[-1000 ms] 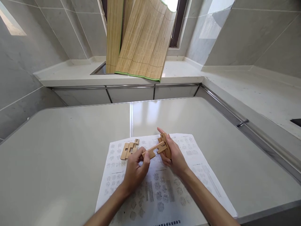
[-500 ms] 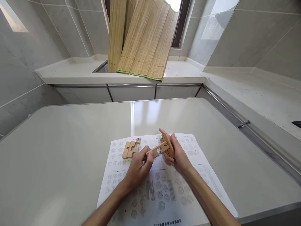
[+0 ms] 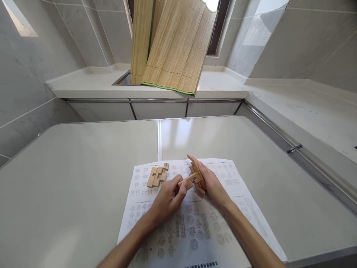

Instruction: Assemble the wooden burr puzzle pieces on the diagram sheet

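My left hand [image 3: 170, 193] is closed on one end of a notched wooden puzzle piece [image 3: 187, 182]. The piece's far end meets the wooden puzzle pieces [image 3: 197, 172] that my right hand [image 3: 209, 182] grips, one of them marked with a number. My right fingers wrap behind these pieces and the thumb lies along their side. Left of my hands, several notched wooden pieces [image 3: 156, 176] lie side by side on a printed sheet [image 3: 223, 216]; the one at the top bears a 3.
The sheet carries rows of small printed figures and lies on a pale table [image 3: 78, 178] with a seam down its middle. Behind it are a white ledge [image 3: 92, 85] and a bamboo blind [image 3: 175, 48]. A metal rail [image 3: 273, 124] runs along the right side.
The left piece has turned and come closer against the pieces in my right hand, and its number no longer shows. My right thumb has shifted forward over them. The view has moved slightly.
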Action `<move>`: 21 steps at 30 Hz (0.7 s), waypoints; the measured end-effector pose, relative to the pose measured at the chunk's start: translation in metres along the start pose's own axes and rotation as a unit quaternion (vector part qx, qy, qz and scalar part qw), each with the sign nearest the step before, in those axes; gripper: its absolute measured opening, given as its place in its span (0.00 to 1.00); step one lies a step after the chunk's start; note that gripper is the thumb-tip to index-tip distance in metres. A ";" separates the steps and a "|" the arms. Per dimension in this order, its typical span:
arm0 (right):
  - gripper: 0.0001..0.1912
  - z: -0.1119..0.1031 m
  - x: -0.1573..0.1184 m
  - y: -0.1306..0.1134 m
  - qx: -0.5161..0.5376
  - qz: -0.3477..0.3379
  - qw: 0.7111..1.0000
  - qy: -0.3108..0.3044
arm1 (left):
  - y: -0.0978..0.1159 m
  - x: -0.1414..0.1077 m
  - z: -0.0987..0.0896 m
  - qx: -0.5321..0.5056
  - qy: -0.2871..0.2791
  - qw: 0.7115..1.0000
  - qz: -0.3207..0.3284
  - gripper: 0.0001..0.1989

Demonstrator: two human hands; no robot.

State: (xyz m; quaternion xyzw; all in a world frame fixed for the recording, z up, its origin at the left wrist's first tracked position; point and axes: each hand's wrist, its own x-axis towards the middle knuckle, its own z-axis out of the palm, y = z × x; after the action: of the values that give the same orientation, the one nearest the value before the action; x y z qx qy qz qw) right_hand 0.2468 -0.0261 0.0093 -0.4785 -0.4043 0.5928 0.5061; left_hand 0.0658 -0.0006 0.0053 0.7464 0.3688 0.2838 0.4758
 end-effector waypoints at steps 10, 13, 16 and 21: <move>0.33 0.001 0.002 0.000 0.141 -0.015 0.989 -0.034 | 0.007 0.002 0.000 -0.118 -0.015 0.992 -0.034 0.21; 0.30 0.003 0.003 0.000 0.110 -0.016 0.994 -0.014 | 0.006 0.003 0.000 -0.172 -0.002 0.984 -0.050 0.21; 0.23 0.004 0.005 -0.001 0.136 -0.005 0.990 -0.030 | 0.004 0.005 0.000 -0.199 0.031 0.978 -0.058 0.22; 0.20 -0.002 0.006 -0.001 0.197 0.081 0.974 -0.080 | 0.002 0.006 0.001 -0.190 0.086 0.976 -0.060 0.22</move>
State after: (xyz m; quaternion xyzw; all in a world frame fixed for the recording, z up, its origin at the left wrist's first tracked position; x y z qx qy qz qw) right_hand 0.2489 -0.0198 0.0090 -0.3517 -0.2790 0.7359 0.5068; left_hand 0.0705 0.0026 0.0075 0.5917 0.3911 0.3828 0.5920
